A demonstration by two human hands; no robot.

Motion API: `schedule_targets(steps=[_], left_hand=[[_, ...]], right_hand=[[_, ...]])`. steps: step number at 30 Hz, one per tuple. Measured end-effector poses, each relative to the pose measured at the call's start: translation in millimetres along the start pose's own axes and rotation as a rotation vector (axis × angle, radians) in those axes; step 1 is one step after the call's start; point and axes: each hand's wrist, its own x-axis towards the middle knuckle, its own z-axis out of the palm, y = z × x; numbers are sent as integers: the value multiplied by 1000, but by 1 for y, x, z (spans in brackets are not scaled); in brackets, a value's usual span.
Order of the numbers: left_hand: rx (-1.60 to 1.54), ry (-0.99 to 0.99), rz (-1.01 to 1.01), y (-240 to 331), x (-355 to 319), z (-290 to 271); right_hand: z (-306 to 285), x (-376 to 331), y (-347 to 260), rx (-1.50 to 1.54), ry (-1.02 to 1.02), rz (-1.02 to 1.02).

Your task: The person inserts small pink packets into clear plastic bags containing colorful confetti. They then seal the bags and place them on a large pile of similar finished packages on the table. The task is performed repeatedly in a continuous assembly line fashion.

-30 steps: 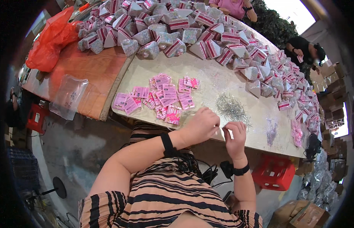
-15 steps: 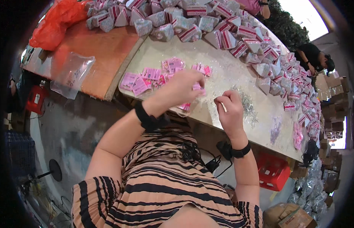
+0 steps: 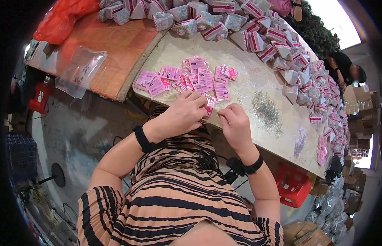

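My left hand (image 3: 180, 112) is at the table's near edge, its fingers curled against a small pink card (image 3: 208, 110) with a bright pink piece on it. Part of that card and the fingertips are hidden. Just to the right, my right hand (image 3: 236, 125) has thumb and forefinger pinched together. Whatever is in that pinch is too small to make out. Several pink printed cards (image 3: 203, 78) lie loosely overlapped beyond my left hand. A heap of thin, shiny, clear-looking strips (image 3: 265, 112) rests on the table right of my right hand.
Many wrapped wedge-shaped cake-slice pieces (image 3: 281, 49) are piled along the far and right side. A clear plastic bag (image 3: 81, 71) and an orange-red bag (image 3: 64, 22) lie at left. A red stool (image 3: 293, 186) stands under the table. A person in black (image 3: 345, 67) bends at far right.
My left hand has drawn back from above the pink cards to the table's near edge, uncovering them. My right hand has moved left and nearer to it, still pinched.
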Motion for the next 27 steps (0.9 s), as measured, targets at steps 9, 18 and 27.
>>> schedule_targets(steps=[9,18,27], left_hand=[[-2,57,11,-4,-3,0],[28,78,0,-3,-9,1],[0,127,-6,-2,-13,-3]], right_hand=[[-6,16,-2,-266,-214,-306],[-10,22,-8,-404,-383,-564],[2,27,-1,15,-197,-327]])
